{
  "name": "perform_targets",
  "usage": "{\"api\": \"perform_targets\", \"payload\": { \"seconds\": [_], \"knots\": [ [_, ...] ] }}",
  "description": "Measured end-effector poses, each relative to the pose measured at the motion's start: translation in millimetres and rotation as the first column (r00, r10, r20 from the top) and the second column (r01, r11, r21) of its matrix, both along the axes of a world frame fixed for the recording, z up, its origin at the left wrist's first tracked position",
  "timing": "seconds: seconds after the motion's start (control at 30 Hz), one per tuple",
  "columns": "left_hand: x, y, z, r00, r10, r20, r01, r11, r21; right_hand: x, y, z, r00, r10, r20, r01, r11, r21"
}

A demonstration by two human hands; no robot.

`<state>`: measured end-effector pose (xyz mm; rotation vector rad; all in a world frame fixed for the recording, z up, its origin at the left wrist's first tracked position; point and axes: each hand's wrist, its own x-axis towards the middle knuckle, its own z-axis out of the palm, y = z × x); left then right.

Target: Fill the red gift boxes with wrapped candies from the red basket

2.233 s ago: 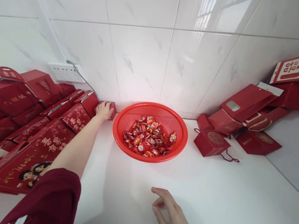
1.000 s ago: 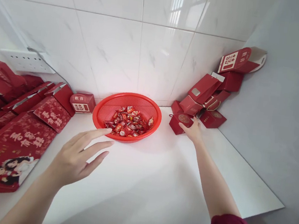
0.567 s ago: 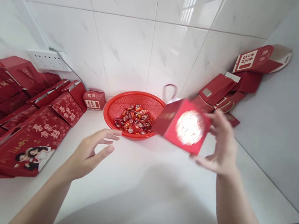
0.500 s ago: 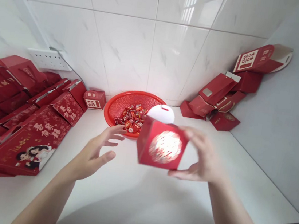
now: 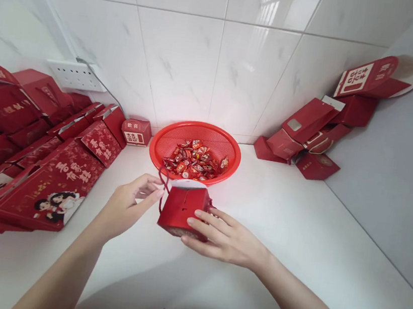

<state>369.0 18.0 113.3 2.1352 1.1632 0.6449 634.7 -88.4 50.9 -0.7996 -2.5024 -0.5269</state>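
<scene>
**Small red box held between two hands**

On the white tabletop (image 5: 296, 227), a heap of flat red cartons (image 5: 39, 153) lies at the left and a red basket (image 5: 226, 149) of wrapped sweets (image 5: 194, 159) stands at the back. Just before the basket, the small red box (image 5: 180, 209) rests low over the tabletop. The right hand (image 5: 226, 238) closes its grip on the box's near side, fingers across it. The left hand (image 5: 125, 207) pinches the cord handle (image 5: 163, 181) at the box's left top.
</scene>
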Motion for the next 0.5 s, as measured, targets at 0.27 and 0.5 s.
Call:
{"api": "perform_targets", "payload": {
  "seconds": [0.27, 0.5],
  "knots": [
    [-3, -11, -21.8, 0.992, -0.059, -0.115, 0.09, 0.954, 0.285, 13, -3, -4.1, 0.968, 0.003, -0.252, -0.091, 0.937, -0.338],
    [37, -13, -36.4, 0.972, -0.236, -0.022, 0.236, 0.954, 0.187, 15, 27, 11.6, 0.857, -0.299, -0.421, 0.11, 0.902, -0.417]
  ]
}}
